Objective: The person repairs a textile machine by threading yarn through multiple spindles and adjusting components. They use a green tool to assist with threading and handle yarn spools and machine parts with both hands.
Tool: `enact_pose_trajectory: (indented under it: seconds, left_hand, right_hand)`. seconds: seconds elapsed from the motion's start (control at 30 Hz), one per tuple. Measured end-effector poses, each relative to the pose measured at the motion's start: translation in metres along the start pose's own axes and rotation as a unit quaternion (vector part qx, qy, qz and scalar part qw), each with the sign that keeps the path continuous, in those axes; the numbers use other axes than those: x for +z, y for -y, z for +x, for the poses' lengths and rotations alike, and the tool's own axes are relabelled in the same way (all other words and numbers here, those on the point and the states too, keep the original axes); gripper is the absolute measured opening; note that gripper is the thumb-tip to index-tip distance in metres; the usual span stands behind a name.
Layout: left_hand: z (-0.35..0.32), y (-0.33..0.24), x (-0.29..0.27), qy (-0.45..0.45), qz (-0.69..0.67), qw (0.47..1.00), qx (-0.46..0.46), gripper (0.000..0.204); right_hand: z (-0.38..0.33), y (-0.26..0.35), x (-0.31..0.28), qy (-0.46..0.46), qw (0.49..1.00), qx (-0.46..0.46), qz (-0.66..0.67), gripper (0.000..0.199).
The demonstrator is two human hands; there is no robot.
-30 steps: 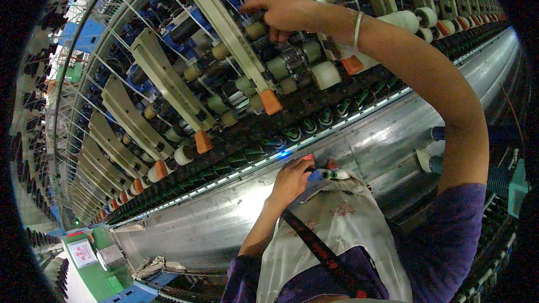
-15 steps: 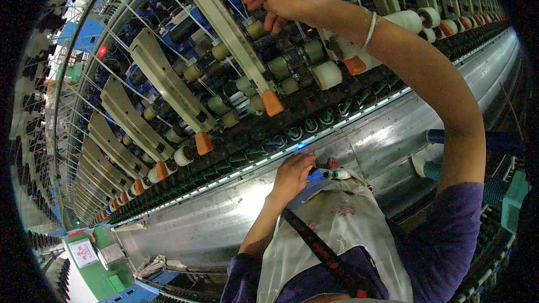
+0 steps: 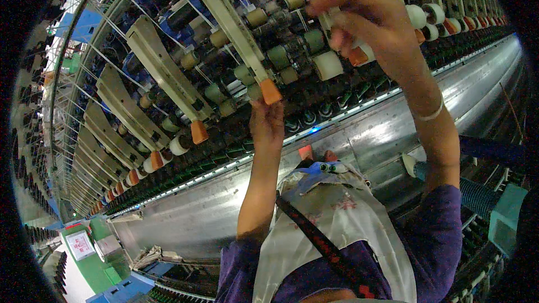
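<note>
My left hand (image 3: 268, 123) reaches up to the spinning frame, right at the orange tip (image 3: 270, 92) of a long beige pressure arm (image 3: 227, 19). Its fingers are bent together under that tip; what they hold, if anything, is hidden. My right hand (image 3: 373, 22) is raised over the rollers farther right, slightly blurred, fingers apart and nothing visible in them. A white roller (image 3: 328, 65) sits between the two hands, with greenish rollers (image 3: 277, 56) beside it. White roving strands run down from above into the rollers.
Below the row of spindles (image 3: 309, 116) runs a shiny metal panel (image 3: 196, 207). A blue light (image 3: 314, 129) glows on its upper rail. More pressure arms (image 3: 163, 67) stretch away to both sides. Bottom left is a green surface (image 3: 101, 264) with a white card; a ribbed hose (image 3: 477, 193) lies right.
My left hand has risen from beside the apron to the orange tip. My right hand has moved right and down, away from the upper rollers. The view has shifted slightly.
</note>
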State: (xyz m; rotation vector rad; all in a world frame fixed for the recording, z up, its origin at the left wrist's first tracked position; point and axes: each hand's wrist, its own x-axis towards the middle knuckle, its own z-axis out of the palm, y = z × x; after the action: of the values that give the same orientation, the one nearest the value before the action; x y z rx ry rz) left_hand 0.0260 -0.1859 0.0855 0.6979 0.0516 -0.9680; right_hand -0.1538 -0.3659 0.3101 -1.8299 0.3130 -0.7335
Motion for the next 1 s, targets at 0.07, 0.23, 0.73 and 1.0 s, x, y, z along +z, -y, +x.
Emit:
enact_pose_trajectory:
  seconds: [0.07, 0.23, 0.73, 1.0]
  left_hand:
    - [0.004, -0.003, 0.0, -0.018, -0.042, 0.999, 0.012, 0.041]
    - [0.011, -0.006, 0.002, -0.083, -0.088, 0.993, 0.007, 0.025]
    - [-0.111, 0.029, -0.127, 0.346, 0.765, 0.525, -0.142, 0.014]
    - [-0.119, 0.074, -0.177, 0.399, 0.669, 0.562, -0.279, 0.021]
  right_hand:
    - [-0.022, -0.011, 0.0, -0.029, 0.999, 0.01, 0.016, 0.02]
    - [-0.071, -0.04, 0.006, -0.086, 0.993, 0.054, 0.063, 0.017]
    - [-0.129, -0.086, 0.045, 0.057, 0.987, 0.15, 0.015, 0.014]
    - [-0.142, -0.123, 0.082, 0.067, 0.961, 0.227, 0.144, 0.021]
